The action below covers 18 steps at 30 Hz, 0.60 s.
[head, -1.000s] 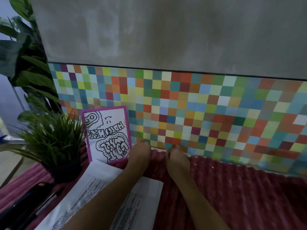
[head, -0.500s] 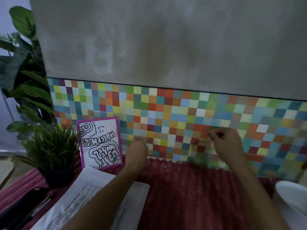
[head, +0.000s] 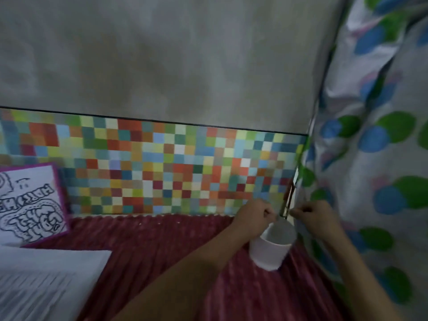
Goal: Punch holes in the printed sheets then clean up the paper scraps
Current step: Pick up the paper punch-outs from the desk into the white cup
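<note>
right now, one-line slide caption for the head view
Both hands, left and right, pinched closed above a white paper cup on the red cloth.

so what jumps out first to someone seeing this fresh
The band of multicoloured squares across the back wall catches the eye first, above a dark red ribbed cloth. At the right, both hands, left hand and right hand, are pinched together over a white cup, beside a curtain with blue and green spots. A purple-edged doodle card leans at the far left.
</note>
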### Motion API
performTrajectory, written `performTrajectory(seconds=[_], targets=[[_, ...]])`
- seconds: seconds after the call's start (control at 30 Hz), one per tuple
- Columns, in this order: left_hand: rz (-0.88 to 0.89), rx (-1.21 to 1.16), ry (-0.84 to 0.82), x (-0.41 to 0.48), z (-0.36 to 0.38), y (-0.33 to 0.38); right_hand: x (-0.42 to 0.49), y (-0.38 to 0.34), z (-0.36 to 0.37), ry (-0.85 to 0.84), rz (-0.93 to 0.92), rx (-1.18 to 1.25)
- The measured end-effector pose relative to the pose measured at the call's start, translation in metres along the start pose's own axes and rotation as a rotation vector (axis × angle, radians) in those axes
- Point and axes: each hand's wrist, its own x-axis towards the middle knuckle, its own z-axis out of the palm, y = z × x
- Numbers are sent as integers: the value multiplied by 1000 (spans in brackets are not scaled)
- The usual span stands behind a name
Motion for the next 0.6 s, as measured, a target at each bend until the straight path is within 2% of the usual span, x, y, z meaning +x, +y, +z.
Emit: performTrajectory(seconds=[0.13, 0.3, 0.47, 0.6], targets=[[-30, 140, -48, 1, 16, -4, -9, 15, 18, -147, 40, 129], [-31, 286, 99, 1, 11, -4, -14, 15, 17, -167, 97, 247], [-86, 160, 135, -4, 8, -3, -15, 12, 20, -97, 148, 311], [-66, 81, 110, -6, 6, -8, -14, 10, 24, -60, 215, 338]])
